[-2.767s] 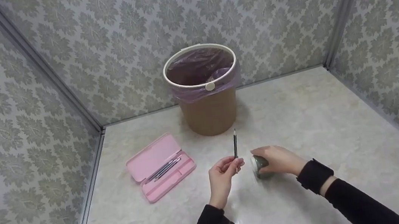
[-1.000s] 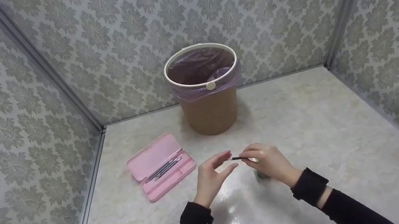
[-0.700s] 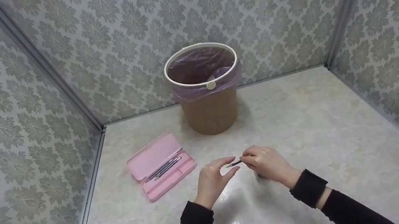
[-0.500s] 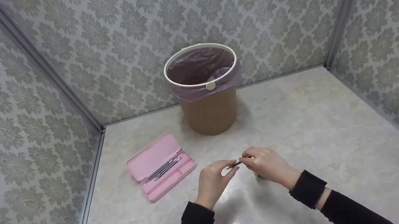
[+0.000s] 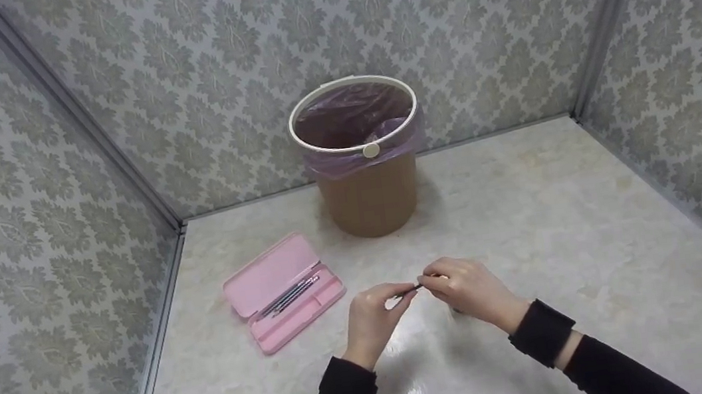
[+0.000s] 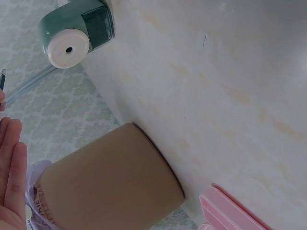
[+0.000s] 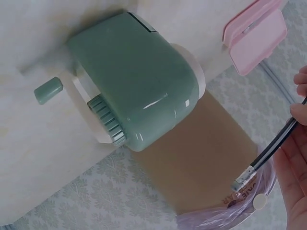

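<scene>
In the head view my right hand point(image 5: 469, 289) pinches a dark pencil point(image 7: 271, 148), whose metal-banded eraser end sticks out in the right wrist view. The thumb and fingertips of my left hand point(image 5: 371, 318) meet on the pencil's other end, so both hands are on it just above the table. A green crank pencil sharpener point(image 7: 139, 81) stands behind and below my right hand, mostly hidden in the head view. Its white front with a round hole point(image 6: 68, 50) shows in the left wrist view. The pencil's tip is covered by my left fingers.
An open pink pencil case point(image 5: 299, 324) with several pencils point(image 5: 289, 297) lies to the left. At the back stands a brown bin point(image 5: 370, 201) with a purple liner and white rim. Patterned walls point(image 5: 208, 74) enclose the table.
Earlier the left hand held the pencil upright and the right hand was on the sharpener. The right hand then took the pencil, turned sideways; the left fingers have since closed on its other end.
</scene>
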`<control>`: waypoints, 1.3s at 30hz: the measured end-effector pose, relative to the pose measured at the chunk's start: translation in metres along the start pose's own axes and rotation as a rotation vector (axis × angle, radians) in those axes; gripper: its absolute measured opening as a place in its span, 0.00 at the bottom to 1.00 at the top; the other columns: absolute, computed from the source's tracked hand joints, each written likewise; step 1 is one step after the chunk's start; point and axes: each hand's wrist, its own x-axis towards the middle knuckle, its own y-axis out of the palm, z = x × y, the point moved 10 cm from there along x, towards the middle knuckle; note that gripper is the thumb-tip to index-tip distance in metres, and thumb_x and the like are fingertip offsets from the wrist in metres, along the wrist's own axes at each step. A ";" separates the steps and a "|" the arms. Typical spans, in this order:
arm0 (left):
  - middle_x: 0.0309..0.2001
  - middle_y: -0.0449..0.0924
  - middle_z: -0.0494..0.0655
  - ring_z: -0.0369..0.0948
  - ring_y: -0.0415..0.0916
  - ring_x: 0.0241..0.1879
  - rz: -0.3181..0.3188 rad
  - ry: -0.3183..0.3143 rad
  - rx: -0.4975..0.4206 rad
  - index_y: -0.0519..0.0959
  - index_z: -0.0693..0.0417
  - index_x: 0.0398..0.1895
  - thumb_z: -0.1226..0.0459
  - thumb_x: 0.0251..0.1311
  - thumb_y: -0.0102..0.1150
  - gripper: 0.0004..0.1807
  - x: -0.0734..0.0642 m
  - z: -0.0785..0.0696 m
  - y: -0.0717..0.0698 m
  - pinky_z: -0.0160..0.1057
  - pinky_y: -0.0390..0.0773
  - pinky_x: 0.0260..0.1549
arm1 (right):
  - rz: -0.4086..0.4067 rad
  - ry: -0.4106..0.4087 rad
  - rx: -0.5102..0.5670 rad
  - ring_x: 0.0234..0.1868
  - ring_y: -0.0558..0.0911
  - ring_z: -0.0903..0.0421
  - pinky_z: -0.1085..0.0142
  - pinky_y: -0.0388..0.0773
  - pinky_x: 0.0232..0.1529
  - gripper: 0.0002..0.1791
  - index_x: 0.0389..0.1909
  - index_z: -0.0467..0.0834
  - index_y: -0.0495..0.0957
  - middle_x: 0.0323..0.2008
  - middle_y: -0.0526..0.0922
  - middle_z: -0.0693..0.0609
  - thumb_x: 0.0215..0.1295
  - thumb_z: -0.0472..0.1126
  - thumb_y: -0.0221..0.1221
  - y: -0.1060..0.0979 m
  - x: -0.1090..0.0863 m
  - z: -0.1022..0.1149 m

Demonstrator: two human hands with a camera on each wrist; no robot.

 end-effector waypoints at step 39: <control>0.39 0.92 0.44 0.40 0.90 0.39 -0.028 -0.234 -0.117 0.90 0.54 0.41 0.65 0.55 0.75 0.10 -0.047 0.046 -0.046 0.36 0.87 0.42 | 0.072 0.251 0.522 0.35 0.88 0.54 0.72 0.84 0.39 0.12 0.36 0.42 0.90 0.33 0.90 0.50 0.52 0.27 0.73 0.026 -0.012 -0.033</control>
